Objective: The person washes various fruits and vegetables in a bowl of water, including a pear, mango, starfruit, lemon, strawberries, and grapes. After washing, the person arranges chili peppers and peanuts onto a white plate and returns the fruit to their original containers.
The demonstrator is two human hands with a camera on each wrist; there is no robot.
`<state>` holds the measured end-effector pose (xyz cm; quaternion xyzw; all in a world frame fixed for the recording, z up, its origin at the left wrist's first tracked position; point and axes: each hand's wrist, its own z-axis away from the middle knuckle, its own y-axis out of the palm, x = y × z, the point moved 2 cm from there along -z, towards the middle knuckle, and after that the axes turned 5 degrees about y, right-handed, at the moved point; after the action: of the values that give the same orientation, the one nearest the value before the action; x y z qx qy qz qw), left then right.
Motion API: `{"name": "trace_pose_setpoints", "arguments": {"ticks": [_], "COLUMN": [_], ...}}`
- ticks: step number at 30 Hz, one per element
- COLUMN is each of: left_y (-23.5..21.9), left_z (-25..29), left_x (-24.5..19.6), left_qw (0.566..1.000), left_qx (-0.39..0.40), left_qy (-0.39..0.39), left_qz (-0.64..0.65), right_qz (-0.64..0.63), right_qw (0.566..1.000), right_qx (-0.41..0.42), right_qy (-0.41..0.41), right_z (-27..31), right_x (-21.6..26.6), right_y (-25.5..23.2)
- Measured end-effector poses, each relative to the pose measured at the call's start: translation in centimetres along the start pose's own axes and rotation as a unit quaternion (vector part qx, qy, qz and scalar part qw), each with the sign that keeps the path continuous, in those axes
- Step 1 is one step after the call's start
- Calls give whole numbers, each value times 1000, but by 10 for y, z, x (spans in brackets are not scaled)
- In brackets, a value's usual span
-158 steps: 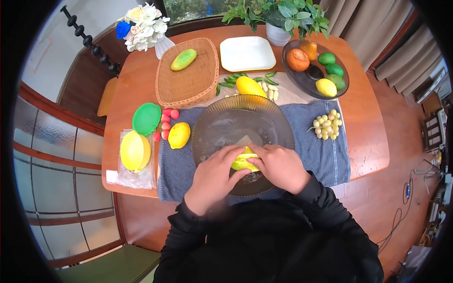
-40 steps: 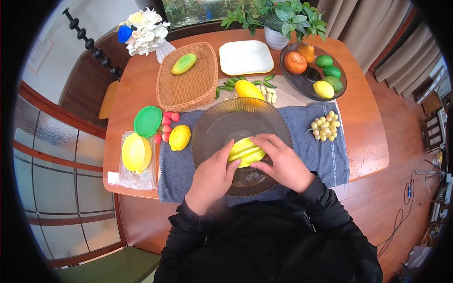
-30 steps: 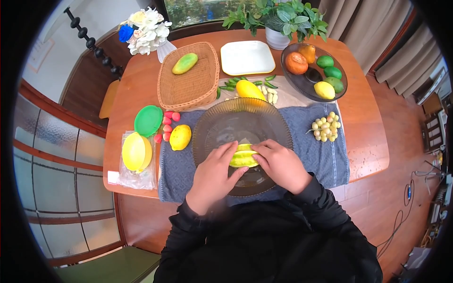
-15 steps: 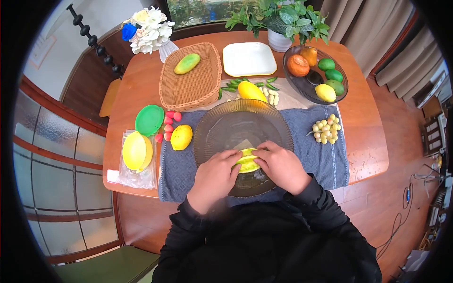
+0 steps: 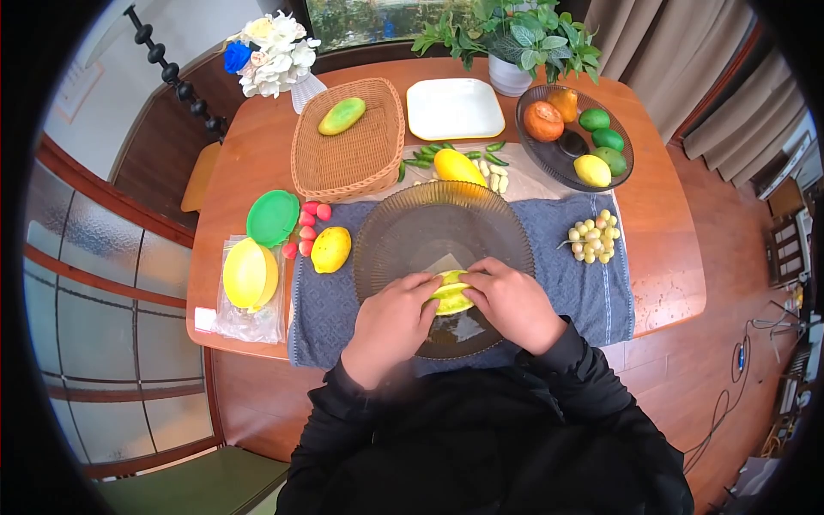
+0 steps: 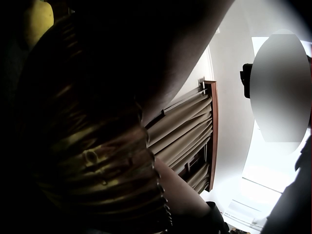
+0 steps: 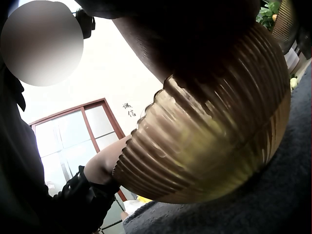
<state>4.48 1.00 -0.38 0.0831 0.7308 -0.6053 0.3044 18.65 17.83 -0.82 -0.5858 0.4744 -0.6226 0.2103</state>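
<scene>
A yellow-green star fruit [image 5: 451, 296] is between my two hands, low in a big brown see-through ribbed bowl [image 5: 386, 232]. My left hand [image 5: 386, 322] holds its left end, fingers on the far side and thumb on the near side. At the other end, my right hand [image 5: 518, 307] grips it the same way. Part of the fruit is hidden behind fingers. The ribbed bowl wall [image 7: 195, 131] fills much of the right wrist view, a blurred yellow-green patch showing through. In the dark left wrist view, the bowl [image 6: 107, 165] again covers the work.
The bowl stands on a blue towel [image 5: 566, 296]. Left lie a lemon [image 5: 330, 250], small red fruits [image 5: 306, 233], a green plate [image 5: 272, 218] and a yellow bowl [image 5: 250, 274]. Grapes [image 5: 594, 238] are right. Behind stand a wicker basket [image 5: 322, 159], white tray [image 5: 455, 109] and fruit bowl [image 5: 549, 159].
At 1.3 s ago the star fruit was farther up over the bowl, its ridges turned upward. Both hands have since lowered and turned it toward me; the last half second shows almost no movement.
</scene>
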Motion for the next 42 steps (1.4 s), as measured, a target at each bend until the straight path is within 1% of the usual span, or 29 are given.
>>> {"name": "trace_pose_setpoints", "arguments": {"ticks": [5,7,8,9,10,12,14,16,18,21,25,30,34,36,39,42], "left_y": [-1,-2,-2,-4,-5,-3,-2,0,0,0,0,-1,-1,0,0,-1], "left_z": [0,0,0,0,1,3,3,3,2,2,1,2,1,2,2,1], "left_x": [-2,-3,-3,-4,-4,-3,-2,-1,-1,-1,-2,-2,-1,-1,-1,-2], "left_qw": [1000,1000,1000,999,996,995,993,996,997,999,999,999,999,1000,1000,1000], "left_qx": [-1,-25,-24,-50,-76,-88,-101,-80,-69,-49,-26,-16,-12,-12,-12,-20], "left_qy": [-5,2,1,12,23,22,22,20,16,14,22,23,27,22,17,13], "left_qz": [2,5,6,17,28,39,49,28,19,-2,-27,-25,-22,-17,-11,-2], "right_qz": [3,3,-16,-35,-35,-47,-40,-33,-30,-15,3,2,-2,9,-6,2], "right_qw": [1000,1000,1000,998,998,994,995,995,998,999,1000,1000,1000,999,1000,999], "right_qx": [2,4,-23,-50,-49,-95,-94,-95,-50,-36,-26,-12,-29,39,16,23], "right_qy": [9,15,7,0,1,-8,-13,-18,-1,4,-2,12,7,28,24,26], "right_z": [0,-1,0,0,1,1,1,2,3,3,4,3,1,0,0,0], "right_x": [2,2,2,2,3,5,4,3,1,1,-2,-3,-3,-3,-1,-1], "right_y": [-1,-1,-1,-2,-2,-5,-4,-3,1,0,2,2,2,1,1,0]}}
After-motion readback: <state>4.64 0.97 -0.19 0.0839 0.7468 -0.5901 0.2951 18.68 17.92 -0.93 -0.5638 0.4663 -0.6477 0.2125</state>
